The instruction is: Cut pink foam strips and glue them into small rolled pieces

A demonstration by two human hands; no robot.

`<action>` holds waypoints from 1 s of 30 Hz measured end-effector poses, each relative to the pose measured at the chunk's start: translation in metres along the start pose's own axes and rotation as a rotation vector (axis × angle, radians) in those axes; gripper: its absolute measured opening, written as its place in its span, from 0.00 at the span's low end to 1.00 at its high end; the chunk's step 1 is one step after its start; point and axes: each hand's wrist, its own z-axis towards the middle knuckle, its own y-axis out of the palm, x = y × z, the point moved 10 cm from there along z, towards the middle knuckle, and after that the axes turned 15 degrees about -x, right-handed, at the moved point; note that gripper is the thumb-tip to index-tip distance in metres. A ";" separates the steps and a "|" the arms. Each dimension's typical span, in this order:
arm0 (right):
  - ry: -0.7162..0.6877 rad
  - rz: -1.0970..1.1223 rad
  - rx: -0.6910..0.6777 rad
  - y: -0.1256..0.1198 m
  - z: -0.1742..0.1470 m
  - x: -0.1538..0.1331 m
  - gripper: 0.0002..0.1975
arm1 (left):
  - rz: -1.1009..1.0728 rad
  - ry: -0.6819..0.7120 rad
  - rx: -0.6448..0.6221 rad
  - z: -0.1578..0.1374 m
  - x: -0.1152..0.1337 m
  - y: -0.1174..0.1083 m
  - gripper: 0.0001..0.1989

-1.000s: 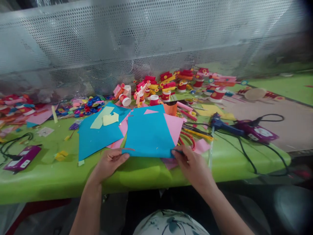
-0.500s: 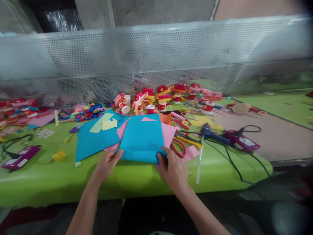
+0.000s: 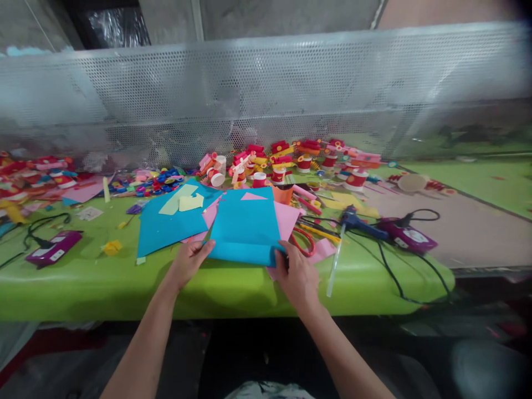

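Note:
A sheet of blue paper (image 3: 246, 224) lies near the front edge of the green-covered table, its near edge folded up in a band. My left hand (image 3: 189, 261) pinches the near left corner of this sheet between thumb and fingers. At the near right corner, my right hand (image 3: 297, 272) is closed on the same sheet. Pink paper (image 3: 286, 221) shows from under it, and a small pink scrap (image 3: 253, 197) rests on top. To the left is another blue sheet (image 3: 166, 233) with pale yellow scraps (image 3: 191, 202) on it.
Red-handled scissors (image 3: 306, 244) lie right of my right hand. Beyond them are a blue glue gun (image 3: 353, 219) with a clear stick, a purple box (image 3: 409, 235) and cords. Several paper models on red cups (image 3: 303, 162) stand at the back before a perforated metal panel (image 3: 274, 88).
The view has shifted slightly, so the table edge sits higher. Both hands keep hold of the blue sheet's near corners, and the folded band looks a little taller.

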 end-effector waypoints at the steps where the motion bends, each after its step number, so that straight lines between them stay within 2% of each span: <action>1: -0.004 0.004 0.003 -0.001 0.000 0.001 0.19 | -0.005 -0.001 -0.011 0.000 0.000 0.002 0.32; 8: -0.004 0.024 0.028 -0.003 0.001 0.003 0.20 | -0.058 -0.001 -0.091 0.007 -0.004 0.014 0.33; 30: 0.040 0.170 -0.027 -0.006 0.005 0.012 0.19 | -0.056 -0.032 0.030 0.003 -0.011 0.003 0.31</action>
